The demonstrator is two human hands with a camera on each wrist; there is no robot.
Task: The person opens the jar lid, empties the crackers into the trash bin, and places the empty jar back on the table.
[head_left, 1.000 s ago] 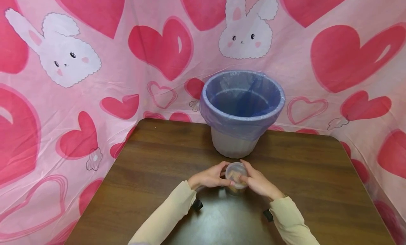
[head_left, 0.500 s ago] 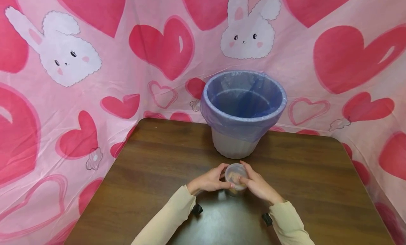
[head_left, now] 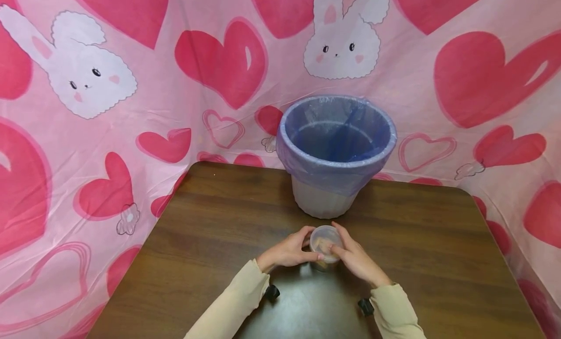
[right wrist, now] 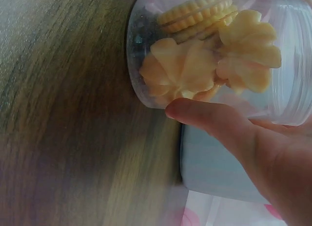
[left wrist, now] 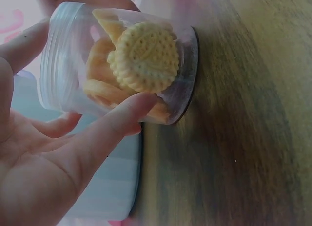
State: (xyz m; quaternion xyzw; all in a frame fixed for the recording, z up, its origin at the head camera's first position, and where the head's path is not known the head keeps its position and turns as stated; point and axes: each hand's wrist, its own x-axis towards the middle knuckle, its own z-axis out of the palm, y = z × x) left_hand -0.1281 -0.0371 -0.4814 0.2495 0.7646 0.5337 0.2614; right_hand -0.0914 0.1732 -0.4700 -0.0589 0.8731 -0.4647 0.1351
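A clear plastic jar (head_left: 325, 235) with a translucent lid stands upright on the table, just in front of a bin. Through its wall, a round scalloped biscuit (left wrist: 145, 58) shows in the left wrist view. From the other side, in the right wrist view, flower-shaped biscuits (right wrist: 178, 67) lie inside below more round ones. My left hand (head_left: 287, 250) holds the jar from the left, its thumb along the near side. Opposite it, my right hand (head_left: 358, 258) grips the right side, with its thumb low on the jar wall. The far fingers are partly hidden behind the jar.
Behind the jar stands a white bin (head_left: 324, 200) with a blue plastic liner (head_left: 337, 178) folded over its rim. The brown wooden table (head_left: 210, 222) reaches back to a pink cloth (head_left: 245, 154) printed with hearts and rabbits, which hangs around it.
Both hands stay around the jar with hardly any motion. The head view has shifted very slightly.
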